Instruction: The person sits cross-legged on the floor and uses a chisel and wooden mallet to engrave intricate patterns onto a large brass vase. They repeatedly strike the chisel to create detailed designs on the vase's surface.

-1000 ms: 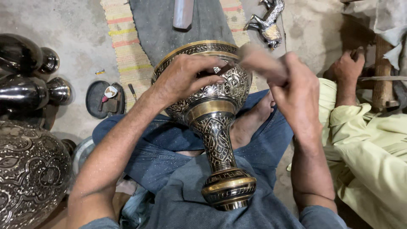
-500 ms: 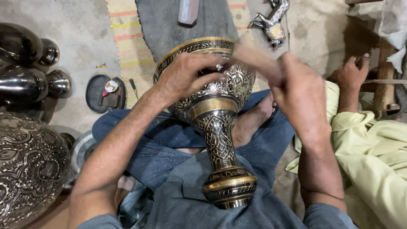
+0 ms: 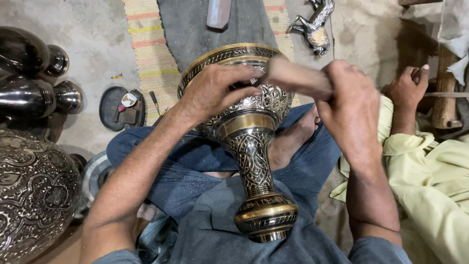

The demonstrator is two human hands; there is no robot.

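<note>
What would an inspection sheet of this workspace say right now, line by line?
Surface: grey floor with striped mat.
Job's things: engraved brass vase lying across the lap; wooden tool.
Clutter: dark vases, large engraved pot, small tool tray, metal horse figurine.
Grips: left hand on the vase bowl; right hand holds the wooden tool.
Cables: nothing seen.
Surroundings: another person's hand, pale green sleeve.

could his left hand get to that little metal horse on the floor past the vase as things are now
Probably not easily. The left hand rests on the vase, and the horse lies beyond the vase's rim on the far right. The vase, the right hand and its wooden tool sit between them.
</note>
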